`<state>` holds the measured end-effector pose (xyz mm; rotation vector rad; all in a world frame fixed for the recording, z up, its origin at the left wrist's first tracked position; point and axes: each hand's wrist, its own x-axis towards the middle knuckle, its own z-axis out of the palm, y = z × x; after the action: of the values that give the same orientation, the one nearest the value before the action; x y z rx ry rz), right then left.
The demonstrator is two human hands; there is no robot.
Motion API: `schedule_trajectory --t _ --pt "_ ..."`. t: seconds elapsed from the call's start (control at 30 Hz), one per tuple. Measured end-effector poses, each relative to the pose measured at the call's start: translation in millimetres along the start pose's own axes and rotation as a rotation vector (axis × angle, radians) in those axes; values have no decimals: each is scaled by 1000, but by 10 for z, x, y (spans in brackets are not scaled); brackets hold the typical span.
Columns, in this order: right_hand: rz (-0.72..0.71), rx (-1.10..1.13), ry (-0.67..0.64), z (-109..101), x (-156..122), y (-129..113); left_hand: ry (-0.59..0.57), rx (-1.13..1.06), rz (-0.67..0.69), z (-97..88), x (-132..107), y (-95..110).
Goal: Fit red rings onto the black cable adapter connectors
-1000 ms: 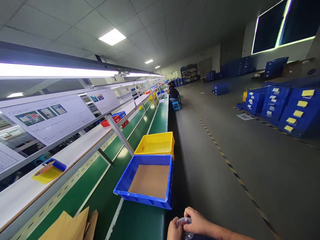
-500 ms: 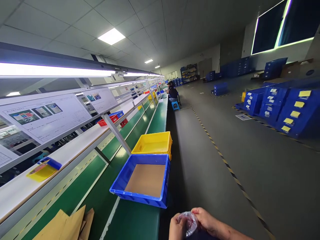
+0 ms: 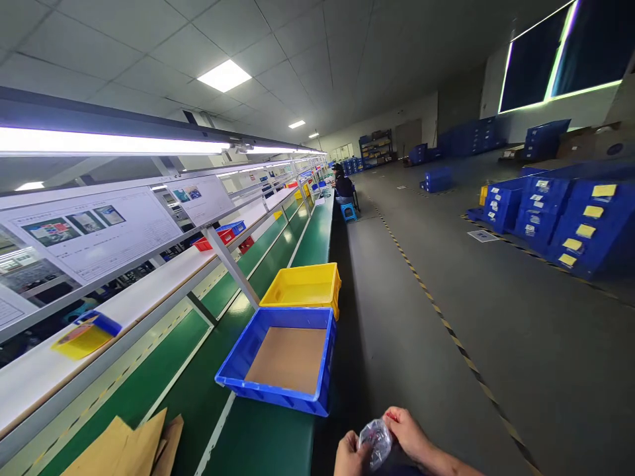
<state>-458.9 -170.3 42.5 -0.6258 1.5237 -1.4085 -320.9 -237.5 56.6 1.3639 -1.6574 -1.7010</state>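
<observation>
A crumpled clear plastic bag (image 3: 377,441) hangs between my two hands at the bottom of the view, just right of the bench edge. My left hand (image 3: 350,455) is closed on the bag's left side. At the bag's upper right, the fingers of my right hand (image 3: 405,431) are pinched together. Something small and red shows at those fingertips, too small to name. Ahead of my hands, a blue bin (image 3: 325,360) with brown cardboard on its bottom sits on the green bench (image 3: 268,436).
Behind the blue bin stands a yellow bin (image 3: 302,285). Brown paper envelopes (image 3: 124,449) lie at the lower left, below a white shelf (image 3: 143,301). A person (image 3: 343,185) sits farther along the bench. Stacked blue boxes (image 3: 560,211) stand on the floor (image 3: 446,277) at right.
My right hand has shifted slightly up and right, and the gap between my hands is wider. More of the plastic bag shows, and the red bit now appears at my right fingertips.
</observation>
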Motion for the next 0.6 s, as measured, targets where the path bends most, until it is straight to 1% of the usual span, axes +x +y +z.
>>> schedule_trajectory --t 0.07,0.1,0.23,0.3,0.37,0.43,0.53,0.6 --pt "-49 -8 22 2 24 6 15 -45 -3 -4 4 -2" --pt "-62 -12 29 0 33 10 -12 -95 -9 -10 -1 -1" --pt "-40 -9 47 -28 48 24 -251 -402 -30 -46 -81 38" --pt "-20 -3 45 -46 48 21 -306 -510 -34 -59 -127 77" --pt "-26 2 47 -59 43 4 -285 -555 -33 -64 -159 131" --pt "-47 13 55 -69 30 -29 -220 -535 -14 -63 -182 198" --pt "-46 13 85 -92 -15 -93 -109 -412 27 -49 -225 300" --pt "-48 -3 95 -117 -59 -135 -16 -309 60 -31 -263 352"
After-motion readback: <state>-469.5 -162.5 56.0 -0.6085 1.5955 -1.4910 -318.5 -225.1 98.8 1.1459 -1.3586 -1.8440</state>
